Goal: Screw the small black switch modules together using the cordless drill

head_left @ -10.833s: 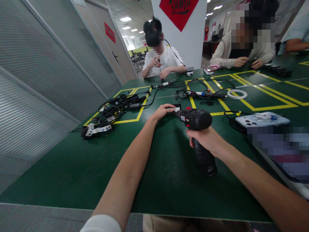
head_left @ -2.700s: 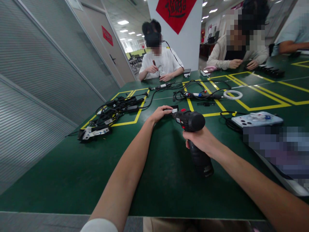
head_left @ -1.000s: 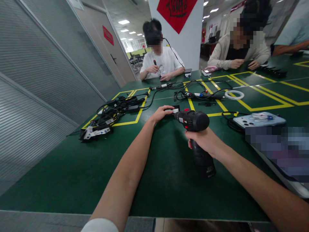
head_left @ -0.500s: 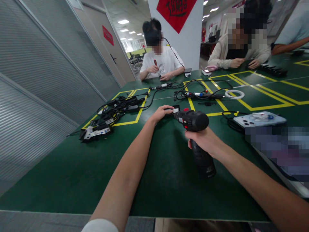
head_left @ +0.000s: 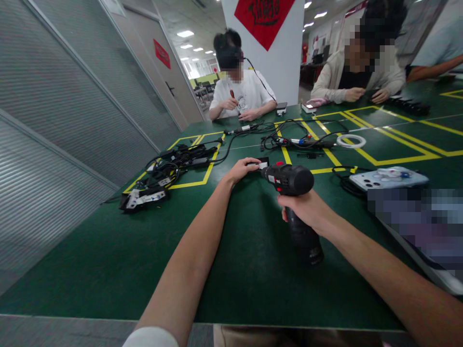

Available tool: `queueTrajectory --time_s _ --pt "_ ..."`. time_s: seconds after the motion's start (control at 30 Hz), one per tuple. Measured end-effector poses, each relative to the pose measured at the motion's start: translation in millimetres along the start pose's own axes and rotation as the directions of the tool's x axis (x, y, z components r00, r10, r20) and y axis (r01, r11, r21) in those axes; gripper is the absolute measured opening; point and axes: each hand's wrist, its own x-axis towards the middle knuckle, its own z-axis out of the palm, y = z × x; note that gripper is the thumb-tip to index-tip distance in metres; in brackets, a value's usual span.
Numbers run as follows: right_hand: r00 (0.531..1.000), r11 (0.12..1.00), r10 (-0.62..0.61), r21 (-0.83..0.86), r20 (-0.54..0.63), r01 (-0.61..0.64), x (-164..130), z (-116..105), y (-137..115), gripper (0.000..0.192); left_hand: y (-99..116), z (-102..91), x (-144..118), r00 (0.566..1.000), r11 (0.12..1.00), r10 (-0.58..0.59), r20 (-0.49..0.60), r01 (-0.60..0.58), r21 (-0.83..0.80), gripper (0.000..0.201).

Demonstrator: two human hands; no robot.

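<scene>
While right hand (head_left: 307, 208) grips drill (head_left: 293, 193), left hand (head_left: 243, 169) pinches small black part (head_left: 261, 162) at drill tip.

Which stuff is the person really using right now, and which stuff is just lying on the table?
In use:
- black electric screwdriver, gripped by the right hand
- small black part, held down by the left hand

Just lying about:
- tangle of black cables
- white ring
- phone
- pens and wires
</scene>
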Motion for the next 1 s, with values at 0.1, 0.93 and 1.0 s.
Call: queueTrajectory --time_s 0.1,0.93,1.0 --pt "1.0 1.0 0.002 0.006 0.005 -0.002 -0.3 0.4 -0.9 0.006 0.7 0.0 -1.0 1.0 1.0 -0.011 -0.001 0.011 0.001 0.048" --pt "0.975 0.876 -0.205 -0.461 -0.091 0.142 -21.7 3.7 -5.6 0.069 1.6 -0.5 -2.7 0.996 0.983 0.086 -0.005 -0.084 0.165 0.049" --pt "0.981 0.82 -0.181 -0.561 -0.067 0.113 -23.8 6.3 -3.8 0.072 0.8 3.6 -3.8 0.99 0.972 0.128 -0.055 -0.115 0.205 0.049"
